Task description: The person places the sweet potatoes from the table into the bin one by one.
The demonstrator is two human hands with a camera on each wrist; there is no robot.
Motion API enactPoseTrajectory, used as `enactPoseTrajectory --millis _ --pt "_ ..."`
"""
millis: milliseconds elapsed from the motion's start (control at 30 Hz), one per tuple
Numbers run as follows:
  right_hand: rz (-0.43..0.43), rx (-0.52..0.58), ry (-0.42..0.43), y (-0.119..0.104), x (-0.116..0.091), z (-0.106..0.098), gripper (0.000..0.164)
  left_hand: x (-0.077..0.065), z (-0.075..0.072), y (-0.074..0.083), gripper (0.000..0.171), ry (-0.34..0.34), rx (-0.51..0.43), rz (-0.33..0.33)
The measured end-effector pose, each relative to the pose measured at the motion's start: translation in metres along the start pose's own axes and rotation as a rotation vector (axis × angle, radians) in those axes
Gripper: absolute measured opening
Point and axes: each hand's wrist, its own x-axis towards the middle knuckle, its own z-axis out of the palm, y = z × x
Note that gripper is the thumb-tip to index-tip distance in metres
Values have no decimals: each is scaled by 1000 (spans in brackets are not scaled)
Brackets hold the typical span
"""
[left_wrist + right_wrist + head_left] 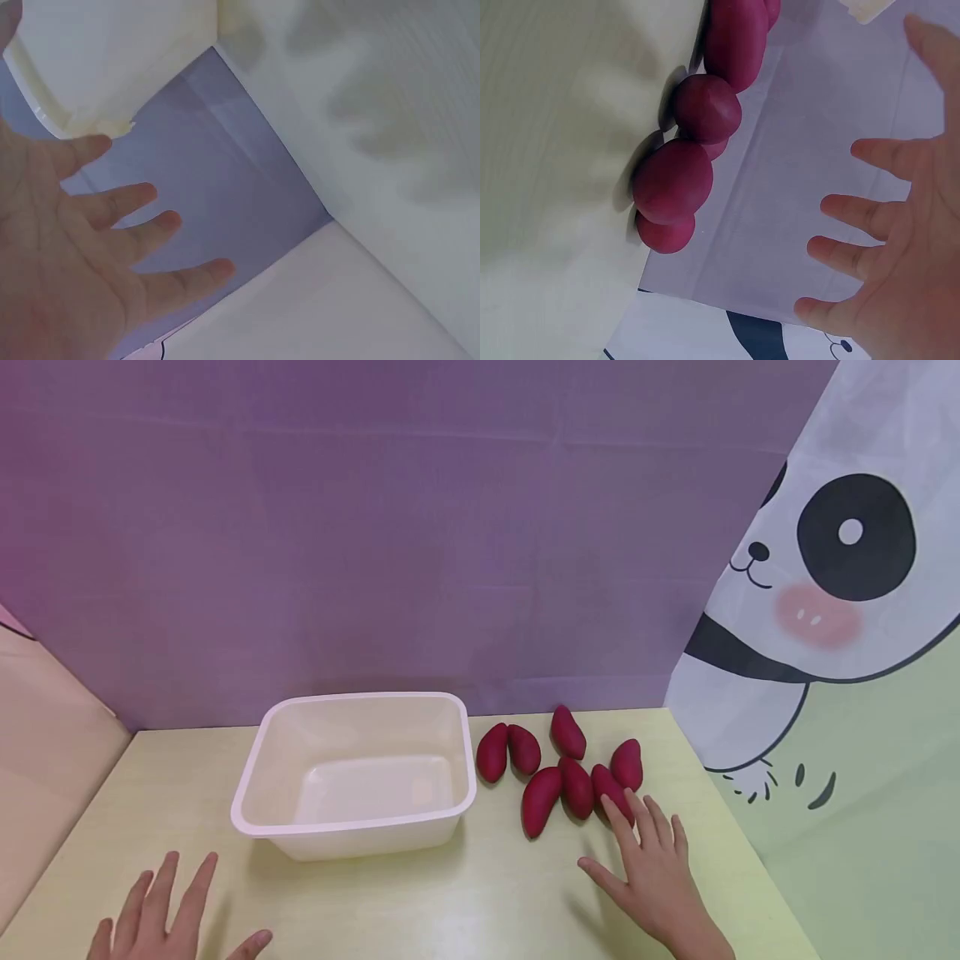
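Note:
Several dark red sweet potatoes (577, 787) lie in a loose group on the right half of the table. My right hand (658, 881) hovers just in front of them with fingers spread, and its fingertips overlap the nearest one in the head view. In the right wrist view the sweet potatoes (673, 182) are apart from that hand's fingers. A white plastic basin (360, 831) stands left of the group and shows nothing inside. My left hand (153, 918), spread and holding nothing, is at the lower left, in front of the basin's near left corner.
The pale wooden table (375, 910) meets a purple cloth backdrop (420, 543) at its far edge. A panda-printed sheet (825, 735) lines the right side, and a pale sheet (52, 752) lines the left.

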Motion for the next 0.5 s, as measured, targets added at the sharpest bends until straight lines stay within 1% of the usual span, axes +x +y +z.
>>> enactPoseTrajectory --millis 67,133,200,300,400,500 --pt "-6 12 26 0 1 -1 80 5 -1 -1 99 51 -24 18" --pt "-13 20 50 0 3 -2 76 10 -4 0 86 56 -56 8" --pt "-13 22 66 1 5 -4 74 16 -8 1 73 31 -99 -18" --pt "-13 28 106 4 8 -7 71 24 -15 4 62 -25 -159 -93" --pt "-26 34 175 10 13 -9 68 33 -20 6 56 -61 -184 -171" --pt "-39 41 243 16 18 -10 63 43 -23 7 51 -82 -213 -210"
